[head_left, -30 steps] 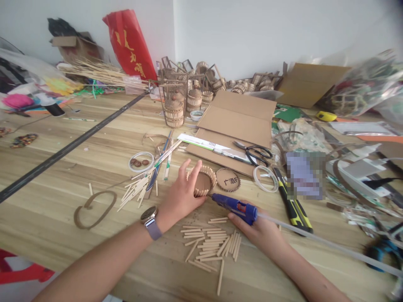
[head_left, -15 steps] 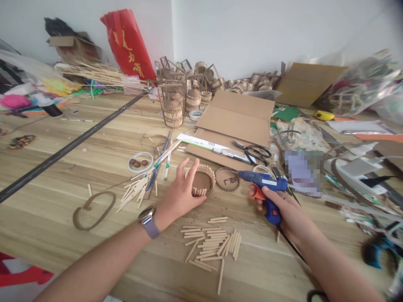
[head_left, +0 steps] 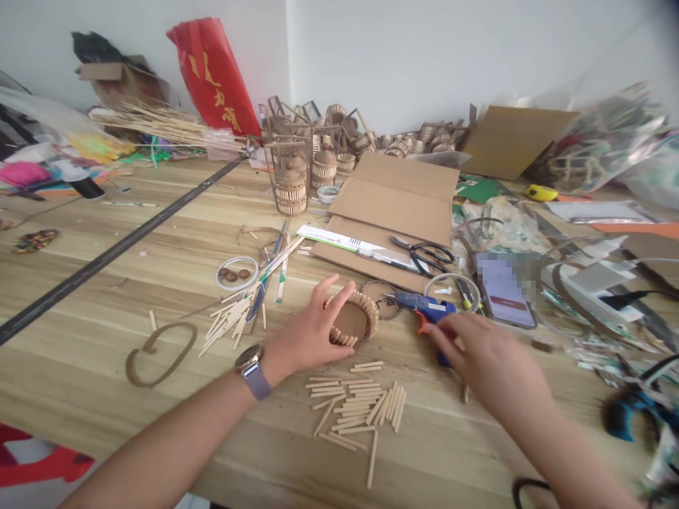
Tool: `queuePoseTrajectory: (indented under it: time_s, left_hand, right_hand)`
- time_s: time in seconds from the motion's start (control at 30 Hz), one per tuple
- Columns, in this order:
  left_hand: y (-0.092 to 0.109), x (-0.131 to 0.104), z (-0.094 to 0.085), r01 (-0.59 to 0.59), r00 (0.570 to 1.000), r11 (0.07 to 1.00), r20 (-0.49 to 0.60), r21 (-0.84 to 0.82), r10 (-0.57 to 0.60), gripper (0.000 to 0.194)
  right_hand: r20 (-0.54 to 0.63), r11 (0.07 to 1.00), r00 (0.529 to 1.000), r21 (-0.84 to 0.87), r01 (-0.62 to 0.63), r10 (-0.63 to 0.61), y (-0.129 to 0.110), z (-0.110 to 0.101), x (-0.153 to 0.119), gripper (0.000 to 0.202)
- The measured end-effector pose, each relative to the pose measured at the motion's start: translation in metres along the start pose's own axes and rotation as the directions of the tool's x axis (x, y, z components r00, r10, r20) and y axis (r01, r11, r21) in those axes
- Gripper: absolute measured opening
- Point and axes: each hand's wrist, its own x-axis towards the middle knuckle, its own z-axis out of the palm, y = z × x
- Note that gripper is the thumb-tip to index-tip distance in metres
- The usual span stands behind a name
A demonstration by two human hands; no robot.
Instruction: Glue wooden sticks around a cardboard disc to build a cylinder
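Note:
My left hand [head_left: 310,325], with a watch on the wrist, curves its thumb and fingers around the left side of a small round basket [head_left: 374,318]. The basket has a wall of short upright sticks and a brown base. My right hand [head_left: 477,350] is slightly blurred, its fingers bent over the handle of a blue hot glue gun [head_left: 427,305] with an orange trigger. The gun's nozzle points left, over a round disc [head_left: 391,309] with printed characters. Short cut sticks [head_left: 361,410] lie in a loose pile in front of the basket.
Scissors [head_left: 424,253] and a white strip lie on cardboard [head_left: 395,201] behind. Finished small baskets [head_left: 291,194] stand farther back. A phone [head_left: 503,293] and a white power strip [head_left: 588,290] are at right. A brown strip loop [head_left: 159,357] and tape roll [head_left: 237,274] are at left.
My left hand and the basket have shifted slightly right, partly covering the disc. My right hand has turned palm-down over the glue gun, which sits a little left and lower.

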Motion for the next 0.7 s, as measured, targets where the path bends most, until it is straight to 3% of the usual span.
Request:
queuePoseTrajectory:
  time_s: [0.07, 0.13, 0.23, 0.3, 0.57, 0.7]
  left_hand:
    - [-0.002, 0.0, 0.0, -0.002, 1.0, 1.0, 0.006, -0.017, 0.002, 0.112]
    - [-0.004, 0.0, 0.001, -0.01, 1.0, 0.999, 0.006, -0.03, 0.01, 0.112]
    - [-0.005, 0.001, 0.001, -0.025, 1.0, 0.999, 0.001, -0.043, 0.025, 0.112]
    - [-0.005, 0.001, 0.001, -0.033, 0.999, 0.998, 0.0, -0.048, 0.033, 0.111]
    - [-0.008, 0.001, 0.004, -0.055, 0.998, 0.998, -0.011, -0.036, 0.054, 0.11]
    - [-0.007, 0.002, 0.002, -0.044, 0.999, 0.998, 0.008, -0.047, 0.044, 0.111]
  right_hand:
    - [0.042, 0.954, 0.958, 0.117, 0.277, -0.284, -0.021, 0.007, -0.004, 0.019]
    - [0.122, 0.889, 0.885, 0.163, 0.428, -0.449, -0.043, 0.016, -0.008, 0.018]
    - [0.214, 0.83, 0.803, 0.102, 0.548, -0.557, -0.067, 0.024, -0.011, 0.024]
    - [0.251, 0.812, 0.78, 0.049, 0.581, -0.573, -0.075, 0.026, -0.011, 0.025]
    - [0.271, 0.851, 0.814, 0.047, 0.522, -0.514, -0.069, 0.039, -0.015, 0.028]
    - [0.154, 0.861, 0.848, 0.136, 0.49, -0.507, -0.067, 0.026, -0.01, 0.02]
